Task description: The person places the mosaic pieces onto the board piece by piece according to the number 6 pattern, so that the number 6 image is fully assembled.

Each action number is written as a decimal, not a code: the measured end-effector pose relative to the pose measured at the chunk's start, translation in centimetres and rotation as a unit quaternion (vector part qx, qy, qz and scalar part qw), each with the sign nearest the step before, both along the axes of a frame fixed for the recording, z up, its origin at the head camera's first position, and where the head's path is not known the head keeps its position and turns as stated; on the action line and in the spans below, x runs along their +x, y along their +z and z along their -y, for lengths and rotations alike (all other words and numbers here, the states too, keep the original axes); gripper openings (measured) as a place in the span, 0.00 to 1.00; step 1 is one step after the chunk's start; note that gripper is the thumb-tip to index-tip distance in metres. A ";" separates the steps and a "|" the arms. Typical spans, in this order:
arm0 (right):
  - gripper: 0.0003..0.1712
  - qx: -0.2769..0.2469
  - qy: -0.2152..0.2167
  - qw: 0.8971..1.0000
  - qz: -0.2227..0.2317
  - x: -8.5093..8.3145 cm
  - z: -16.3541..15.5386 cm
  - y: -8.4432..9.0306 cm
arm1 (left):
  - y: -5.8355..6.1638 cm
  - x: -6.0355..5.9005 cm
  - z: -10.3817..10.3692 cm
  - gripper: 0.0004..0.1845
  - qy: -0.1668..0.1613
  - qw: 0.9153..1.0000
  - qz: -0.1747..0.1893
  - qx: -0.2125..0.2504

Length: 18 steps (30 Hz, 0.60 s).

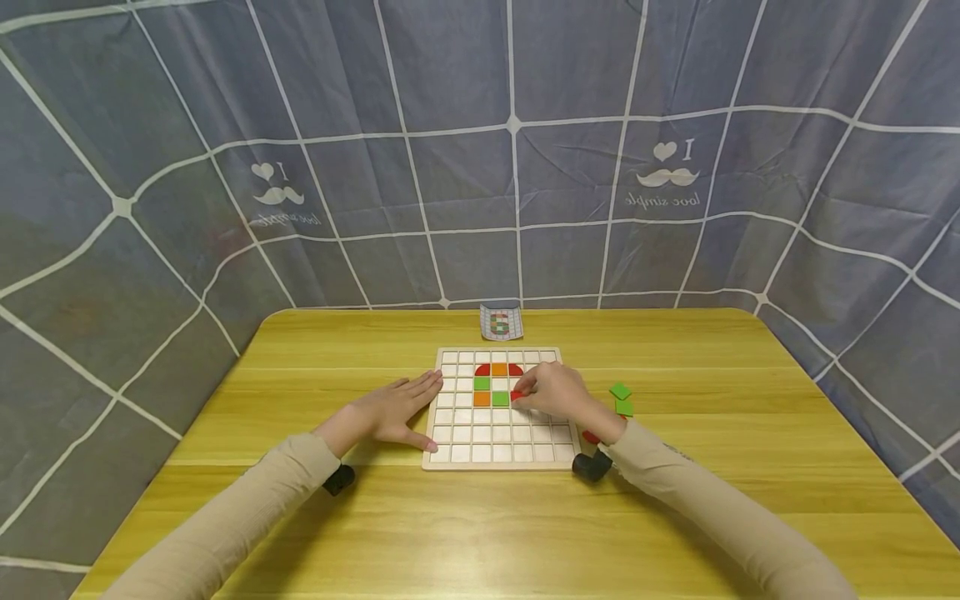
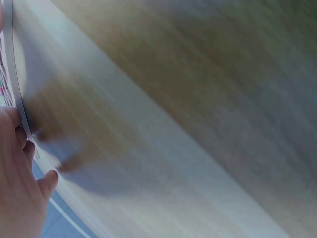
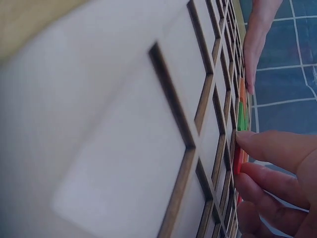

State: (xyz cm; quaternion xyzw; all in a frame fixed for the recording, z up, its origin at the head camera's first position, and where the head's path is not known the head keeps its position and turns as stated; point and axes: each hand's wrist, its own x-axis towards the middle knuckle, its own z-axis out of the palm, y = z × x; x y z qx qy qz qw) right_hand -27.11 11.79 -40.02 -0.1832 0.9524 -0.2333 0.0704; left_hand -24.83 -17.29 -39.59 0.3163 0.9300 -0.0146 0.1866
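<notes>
Currently, findings as observed:
Right hand: the right hand rests over the right-middle part of the grid board, its fingertips curled and pinching a red tile at a cell just right of the green tile.
Red tile position: on edge or partly tipped against the cell rim in the right wrist view; whether it sits flat in the cell cannot be told.
Left hand: the left hand lies flat with fingers straight, holding nothing, its fingertips touching the left edge of the board.
Placed tiles: two red curved pieces and an orange tile in the far row, green and orange pieces below them, all seated in the middle columns.
Spare tiles: two loose green tiles lie on the table right of the board, apart from it; a red piece shows near the right wrist.
Reference card: a small pattern card stands at the far table edge, beyond the board.
Risk, seating: judged likely that the red tile jams cocked across the dividers if pressed while tilted.
Risk, neighbours: a sideways push could lift or shift the adjacent green tile.
Risk, board: the board may slide right or near if the left hand's light edge contact slips.
Risk, sleeve: the right forearm passes close to the loose red piece and could brush it off position.
</notes>
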 end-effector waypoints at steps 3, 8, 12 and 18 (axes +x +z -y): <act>0.10 -0.004 0.001 1.000 0.004 0.1 0.0 0.0 | 0.0 0.0 0.0 0.58 0.001 1.000 0.001 0.001; 0.09 -0.002 0.006 1.000 -0.005 0.0 0.0 -0.2 | 0.1 0.1 -0.1 0.58 0.002 1.000 0.001 0.005; 0.10 -0.005 0.012 1.000 -0.008 0.0 -0.1 -0.3 | 0.0 0.0 0.0 0.58 0.000 1.000 -0.001 0.003; 0.11 -0.014 0.010 1.000 -0.006 0.0 -0.4 -0.4 | -0.2 -0.1 0.0 0.58 -0.001 1.000 -0.001 -0.001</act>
